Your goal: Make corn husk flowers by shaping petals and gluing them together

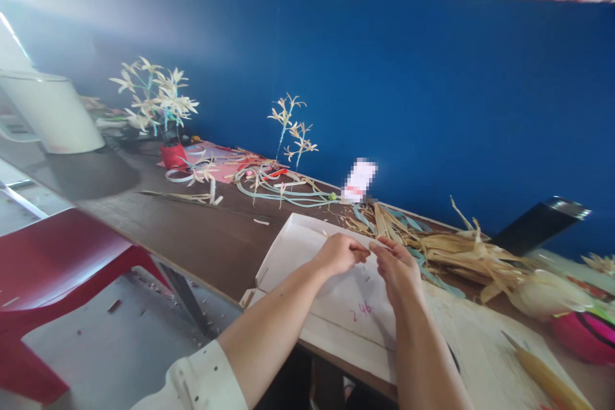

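Observation:
My left hand [341,253] is closed, thumb and fingertips pinched together. Close beside it, my right hand [394,264] pinches too, so the fingertips of both hands nearly meet. Whatever lies between them is too small to make out. Both hands are above a white cardboard sheet [331,327] with a raised rim and pink handwritten digits. Just beyond my right hand lies a heap of dry, straw-coloured husks [446,253] mixed with pale green strips.
Flowers made of pale petals [168,99] stand in a red-wrapped pot [173,156], near a white mug [57,112]. Strips and cords [288,192] litter the brown table [216,237]. A dark tumbler [533,227] and wooden-handled awl [542,371] are right; a red stool [62,262] is left.

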{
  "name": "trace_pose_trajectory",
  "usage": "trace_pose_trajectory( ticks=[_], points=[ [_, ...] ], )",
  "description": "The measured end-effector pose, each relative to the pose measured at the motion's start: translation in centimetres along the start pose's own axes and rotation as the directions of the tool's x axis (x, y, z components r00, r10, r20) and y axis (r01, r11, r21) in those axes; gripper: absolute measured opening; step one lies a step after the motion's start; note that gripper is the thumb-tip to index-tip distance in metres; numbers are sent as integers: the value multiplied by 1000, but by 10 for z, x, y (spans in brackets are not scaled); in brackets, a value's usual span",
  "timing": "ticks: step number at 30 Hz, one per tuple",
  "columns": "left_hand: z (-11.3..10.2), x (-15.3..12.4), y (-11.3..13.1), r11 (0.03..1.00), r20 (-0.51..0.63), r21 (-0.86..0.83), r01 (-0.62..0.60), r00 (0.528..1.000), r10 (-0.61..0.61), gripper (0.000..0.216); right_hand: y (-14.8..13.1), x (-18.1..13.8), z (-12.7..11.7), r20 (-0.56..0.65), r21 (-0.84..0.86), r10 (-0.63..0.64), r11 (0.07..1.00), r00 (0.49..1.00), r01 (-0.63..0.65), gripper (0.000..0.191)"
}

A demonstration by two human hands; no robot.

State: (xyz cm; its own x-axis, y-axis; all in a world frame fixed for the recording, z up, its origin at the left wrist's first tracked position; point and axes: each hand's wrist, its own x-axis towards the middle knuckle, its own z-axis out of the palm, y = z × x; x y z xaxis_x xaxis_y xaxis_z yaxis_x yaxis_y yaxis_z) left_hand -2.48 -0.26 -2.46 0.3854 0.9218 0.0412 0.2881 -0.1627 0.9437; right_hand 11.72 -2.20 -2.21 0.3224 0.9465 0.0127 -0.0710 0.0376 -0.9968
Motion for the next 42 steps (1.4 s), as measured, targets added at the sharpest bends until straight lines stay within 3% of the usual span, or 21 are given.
trace_pose_trajectory(
  ticks=[8, 22, 29, 37, 42],
  points=[
    [1, 1, -1, 1000, 15, -22, 6, 1000, -6, 27, -2, 0, 1, -2, -2, 20, 1000, 1000, -20, 48],
    [2, 0, 4, 999, -56, -33, 42, 998, -43, 22, -1, 2, 4, -23, 57, 75, 996, 997, -73, 48],
    [-1, -2, 10, 996, -79, -62, 63, 995, -68, 19, -3, -2, 2, 65, 137, 90, 986, 994, -98, 40],
    [0, -3, 13, 995, -88, -64, 82, 992, -88, 21, 1, 3, -1, -32, 130, 123, 984, 992, -118, 38],
    [-2, -5, 14, 999, -110, -19, 47, 993, -49, 22, 1, 4, -2, 50, 146, 164, 975, 985, -170, 39]
  ],
)
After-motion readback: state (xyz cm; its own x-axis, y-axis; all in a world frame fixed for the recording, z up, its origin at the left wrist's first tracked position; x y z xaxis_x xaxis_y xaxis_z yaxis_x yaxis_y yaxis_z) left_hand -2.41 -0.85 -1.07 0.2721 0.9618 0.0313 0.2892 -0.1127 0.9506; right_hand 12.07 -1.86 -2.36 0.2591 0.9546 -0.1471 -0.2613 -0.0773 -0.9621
